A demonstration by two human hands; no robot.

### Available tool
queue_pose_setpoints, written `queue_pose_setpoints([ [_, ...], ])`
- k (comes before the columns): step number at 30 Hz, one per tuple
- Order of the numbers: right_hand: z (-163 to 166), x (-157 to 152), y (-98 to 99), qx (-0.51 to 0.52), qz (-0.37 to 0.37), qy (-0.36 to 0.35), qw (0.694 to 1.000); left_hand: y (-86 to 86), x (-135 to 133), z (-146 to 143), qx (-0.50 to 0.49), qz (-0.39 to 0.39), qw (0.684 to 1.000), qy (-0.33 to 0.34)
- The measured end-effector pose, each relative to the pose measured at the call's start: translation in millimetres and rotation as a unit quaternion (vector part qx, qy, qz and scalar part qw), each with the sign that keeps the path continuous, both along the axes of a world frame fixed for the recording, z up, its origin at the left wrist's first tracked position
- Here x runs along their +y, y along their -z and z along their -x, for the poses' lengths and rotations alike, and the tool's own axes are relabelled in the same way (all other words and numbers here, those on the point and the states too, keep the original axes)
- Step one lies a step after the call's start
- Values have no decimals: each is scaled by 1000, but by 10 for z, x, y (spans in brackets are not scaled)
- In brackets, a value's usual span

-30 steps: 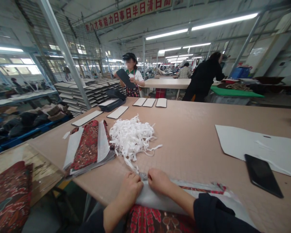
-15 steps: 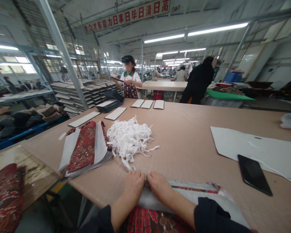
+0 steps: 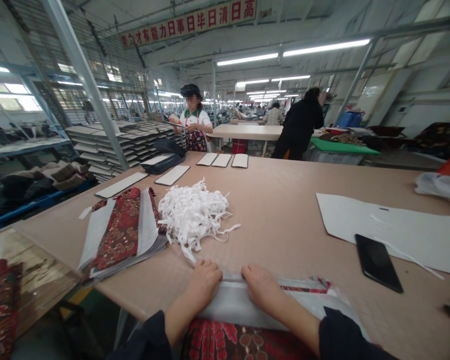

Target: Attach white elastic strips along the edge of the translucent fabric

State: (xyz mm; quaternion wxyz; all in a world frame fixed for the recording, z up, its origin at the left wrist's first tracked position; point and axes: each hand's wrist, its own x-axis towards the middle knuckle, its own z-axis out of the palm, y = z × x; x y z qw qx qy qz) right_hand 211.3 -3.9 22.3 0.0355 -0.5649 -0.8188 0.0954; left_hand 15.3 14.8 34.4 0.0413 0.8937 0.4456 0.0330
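Observation:
A red and brown patterned fabric piece with a whitish backing lies at the table's near edge. My left hand is closed on the far edge of this piece, its fingertips hidden beneath the knuckles. Farther right along that same edge, my right hand also has its fingers curled onto the fabric. A folded strip runs between the two hands. Just beyond my left hand lies a heap of white fabric strips. To the left of the heap is a stack of patterned fabric pieces with pale backing.
A black phone rests partly on a white sheet at the right. Pale panels lie along the table's far side. Beyond the table, one person stands holding something, and another in black leans over.
My right hand has slid to the right along the fabric edge, widening the gap between my hands. The whole view has shifted slightly, with things appearing farther left.

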Motion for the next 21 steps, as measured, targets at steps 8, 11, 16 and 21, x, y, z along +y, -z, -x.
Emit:
queue_pose_setpoints([
  [8,340,53,147,64,-49,-23,996,85,51,-15,-57,47,997,-26],
  [11,343,33,246,48,-124,-73,988,133,43,1,-46,-10,999,15],
  [16,16,-101,278,7,-200,-167,965,208,-12,47,-32,-117,988,98],
  [21,-699,-300,248,-19,-171,-159,972,222,-36,97,-32,-131,985,103],
])
